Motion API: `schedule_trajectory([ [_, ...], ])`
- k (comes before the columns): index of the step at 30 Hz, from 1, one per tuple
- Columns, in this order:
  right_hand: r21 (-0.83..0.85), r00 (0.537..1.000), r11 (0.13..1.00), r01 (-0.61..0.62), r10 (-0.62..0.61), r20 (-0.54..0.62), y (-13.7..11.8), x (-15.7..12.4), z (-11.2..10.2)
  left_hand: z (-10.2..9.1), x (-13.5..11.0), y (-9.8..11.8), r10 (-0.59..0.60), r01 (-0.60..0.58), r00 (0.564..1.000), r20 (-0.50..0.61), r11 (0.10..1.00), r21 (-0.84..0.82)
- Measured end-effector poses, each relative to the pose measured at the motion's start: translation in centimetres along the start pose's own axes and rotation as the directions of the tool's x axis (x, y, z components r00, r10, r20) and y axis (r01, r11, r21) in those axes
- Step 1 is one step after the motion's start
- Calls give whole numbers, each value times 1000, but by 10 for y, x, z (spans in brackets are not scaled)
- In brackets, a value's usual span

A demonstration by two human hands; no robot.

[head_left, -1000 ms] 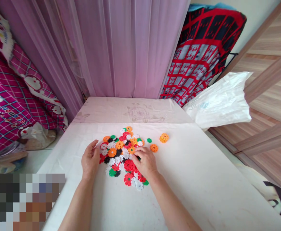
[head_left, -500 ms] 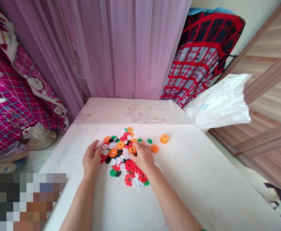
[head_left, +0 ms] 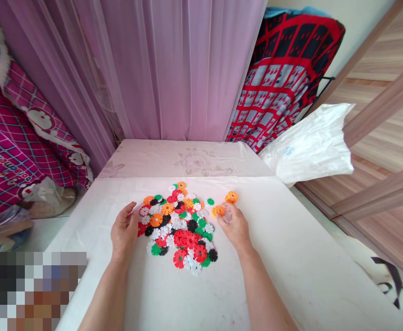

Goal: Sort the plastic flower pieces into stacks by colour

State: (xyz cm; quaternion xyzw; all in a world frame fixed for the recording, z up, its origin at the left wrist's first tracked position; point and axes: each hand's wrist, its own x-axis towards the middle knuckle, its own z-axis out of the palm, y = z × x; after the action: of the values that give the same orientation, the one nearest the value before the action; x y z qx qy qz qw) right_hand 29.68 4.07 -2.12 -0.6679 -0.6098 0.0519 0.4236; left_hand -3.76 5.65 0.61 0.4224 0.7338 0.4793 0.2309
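A heap of plastic snowflake discs (head_left: 178, 225) in red, white, orange, green and black lies on the white table (head_left: 291, 257). My left hand (head_left: 123, 231) rests flat at the heap's left edge, fingers open and touching the outer discs. My right hand (head_left: 234, 225) is at the heap's right side, its fingertips pinched on an orange disc (head_left: 218, 211). Just beyond that hand, a small stack of orange discs (head_left: 232, 197) sits apart from the heap, with a lone green disc (head_left: 210, 201) next to it.
A pink curtain (head_left: 174, 69) hangs behind the table. A white plastic bag (head_left: 312, 145) lies at the back right corner. Red patterned bedding (head_left: 287, 73) stands at the back right, pink bedding (head_left: 15, 138) at the left. Wooden floor shows on the right.
My right hand has left the middle of the heap and moved right to the orange disc beside it. The discs it covered now show. My left hand has barely moved.
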Motion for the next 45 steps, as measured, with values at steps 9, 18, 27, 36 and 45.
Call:
schedule_trajectory([
  [9,-72,993,990,120,-121,-6,0,-2,7,-1,-1,1,-7,7,1000,11,1000,4],
  [18,-92,991,987,133,-134,2,0,-4,10,-2,-2,3,-3,3,1000,11,1000,-18],
  [27,-70,993,991,116,-114,26,1,-4,11,-1,-1,3,1,-1,1000,-2,1000,-16],
  [36,-100,987,982,159,-157,27,-12,3,6,0,0,0,-5,5,1000,9,1000,-2],
  [45,-199,875,904,378,-279,396,-78,13,33,0,1,-5,19,-19,1000,10,1000,-9],
])
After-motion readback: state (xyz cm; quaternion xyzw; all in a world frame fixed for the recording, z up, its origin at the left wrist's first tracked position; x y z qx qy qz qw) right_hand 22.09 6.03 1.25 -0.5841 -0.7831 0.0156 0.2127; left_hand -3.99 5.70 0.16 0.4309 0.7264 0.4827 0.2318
